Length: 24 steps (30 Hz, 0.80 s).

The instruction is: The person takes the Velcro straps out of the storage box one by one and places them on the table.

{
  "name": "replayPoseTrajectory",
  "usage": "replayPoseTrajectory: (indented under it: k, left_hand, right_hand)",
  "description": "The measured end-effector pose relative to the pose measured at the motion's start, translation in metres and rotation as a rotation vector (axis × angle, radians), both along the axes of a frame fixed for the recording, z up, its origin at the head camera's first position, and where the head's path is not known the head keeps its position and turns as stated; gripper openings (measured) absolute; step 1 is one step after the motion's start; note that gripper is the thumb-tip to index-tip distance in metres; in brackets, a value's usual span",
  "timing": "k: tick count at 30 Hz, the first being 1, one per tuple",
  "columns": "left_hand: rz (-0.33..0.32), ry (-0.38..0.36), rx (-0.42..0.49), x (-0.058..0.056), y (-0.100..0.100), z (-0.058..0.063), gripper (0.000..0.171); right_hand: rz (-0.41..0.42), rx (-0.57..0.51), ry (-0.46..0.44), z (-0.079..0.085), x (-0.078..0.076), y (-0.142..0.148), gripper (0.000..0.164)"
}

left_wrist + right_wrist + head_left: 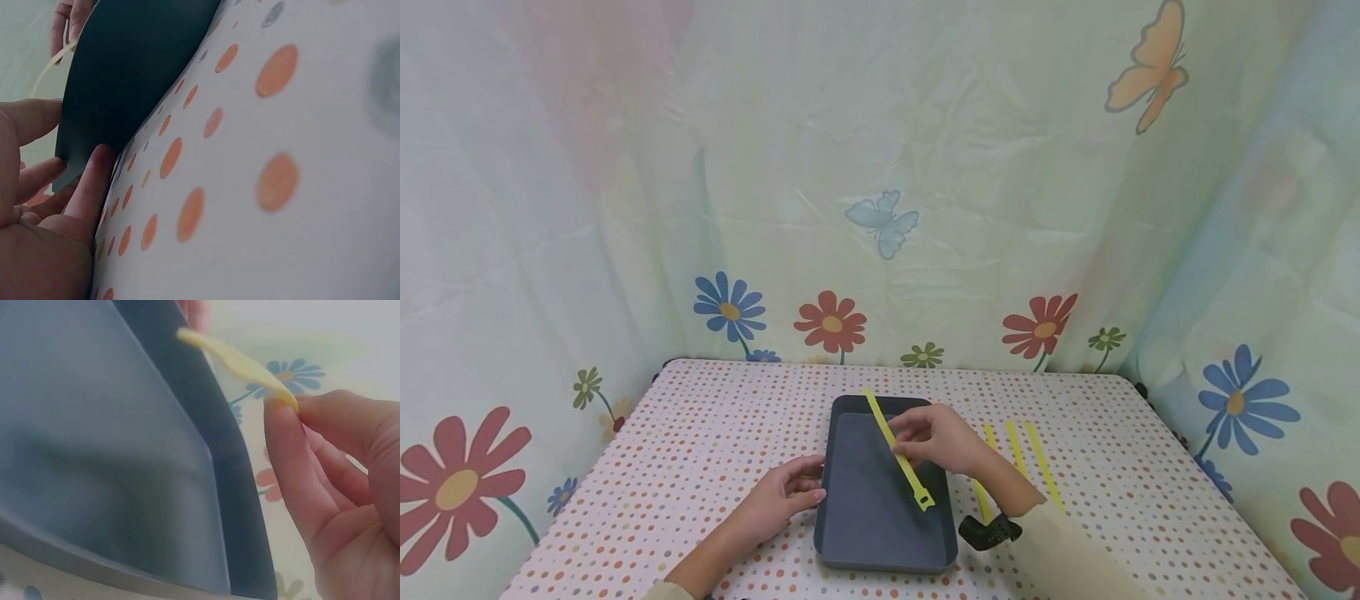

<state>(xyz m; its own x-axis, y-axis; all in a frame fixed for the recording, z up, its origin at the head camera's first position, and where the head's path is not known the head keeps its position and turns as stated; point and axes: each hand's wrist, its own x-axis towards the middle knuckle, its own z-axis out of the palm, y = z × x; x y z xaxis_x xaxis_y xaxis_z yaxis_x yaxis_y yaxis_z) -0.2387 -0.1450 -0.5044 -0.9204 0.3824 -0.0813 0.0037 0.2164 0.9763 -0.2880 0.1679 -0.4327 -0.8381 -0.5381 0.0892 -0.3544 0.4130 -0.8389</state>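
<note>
A dark grey rectangular tray [880, 558] lies on the dotted tabletop. Above its inside, my right hand [943, 437] pinches a yellow cable strap [887, 433] between thumb and fingers near the middle. The strap's slotted head hangs toward the near right side of the tray. In the right wrist view the strap [244, 365] looks thin and bends slightly at the fingertips. At the tray's left side, my left hand [782, 496] touches the outer wall with its thumb and fingertips, as the left wrist view also shows on the tray wall [137, 62].
Several more yellow straps [1041, 462] lie side by side on the dotted tabletop [715, 425], right of the tray and partly behind the right forearm. A black wrist device [988, 532] sits by the right sleeve. A flowered curtain [925, 167] surrounds the table's back and sides.
</note>
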Motion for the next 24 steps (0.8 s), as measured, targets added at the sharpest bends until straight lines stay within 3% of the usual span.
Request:
replayPoseTrajectory:
  k: [9,19,24]
  left_hand:
    - [-0.007,0.004,0.016,0.001,0.000,0.000,0.059]
    - [0.005,-0.007,0.013,0.003,0.001,0.004,0.060]
    - [0.001,-0.003,0.015,0.004,0.001,0.005,0.060]
  right_hand:
    - [-0.074,-0.070,-0.006,-0.005,0.005,0.008,0.040]
    - [-0.215,-0.147,-0.051,-0.011,0.012,0.010,0.042]
    - [-0.233,-0.188,-0.075,-0.011,0.017,0.011,0.044]
